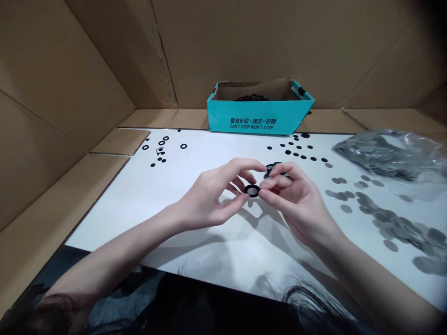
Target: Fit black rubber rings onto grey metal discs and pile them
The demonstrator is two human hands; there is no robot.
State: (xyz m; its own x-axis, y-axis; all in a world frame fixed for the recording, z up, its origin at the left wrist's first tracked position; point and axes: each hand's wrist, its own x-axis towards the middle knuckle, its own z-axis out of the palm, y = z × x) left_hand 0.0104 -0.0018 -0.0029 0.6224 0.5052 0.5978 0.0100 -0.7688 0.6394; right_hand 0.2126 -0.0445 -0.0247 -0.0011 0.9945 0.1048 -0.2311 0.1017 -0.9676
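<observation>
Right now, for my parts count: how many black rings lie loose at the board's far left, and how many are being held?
Loose black rings: 5
Held black ring, between left hand and right hand: 1
Total: 6

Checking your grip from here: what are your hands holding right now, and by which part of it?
A black ring around a grey disc, pinched at its outer edge: the left hand on the left side, the right hand on the right.

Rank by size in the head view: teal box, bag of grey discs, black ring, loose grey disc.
Teal box and plastic bag of grey discs: too alike to rank, the bag runs out of frame. Then black ring. Then loose grey disc, barely smaller, unsure.
</observation>
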